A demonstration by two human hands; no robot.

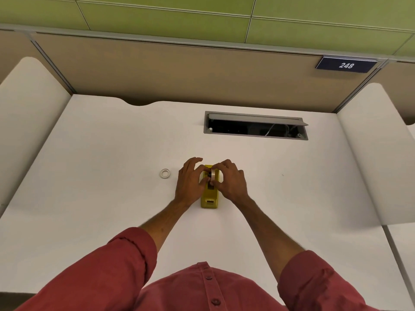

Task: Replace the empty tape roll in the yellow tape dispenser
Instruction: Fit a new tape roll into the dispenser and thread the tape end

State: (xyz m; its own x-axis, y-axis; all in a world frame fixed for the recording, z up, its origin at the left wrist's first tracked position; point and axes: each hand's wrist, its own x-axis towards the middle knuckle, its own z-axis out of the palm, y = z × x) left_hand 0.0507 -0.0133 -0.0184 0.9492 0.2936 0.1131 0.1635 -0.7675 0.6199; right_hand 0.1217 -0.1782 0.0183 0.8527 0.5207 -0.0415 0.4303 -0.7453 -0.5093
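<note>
A tape roll (216,174) is pinched between the fingers of the left hand (189,182) and the right hand (231,182), both closed on it from either side. It is held upright over the far end of the yellow dispenser (210,196), which stands between the hands. A bare ring (165,173), probably the spent roll, lies on the desk (101,164) just left of the left hand. The seating step seems in hand; next, the roll must be pressed down until its hub drops into place.
</note>
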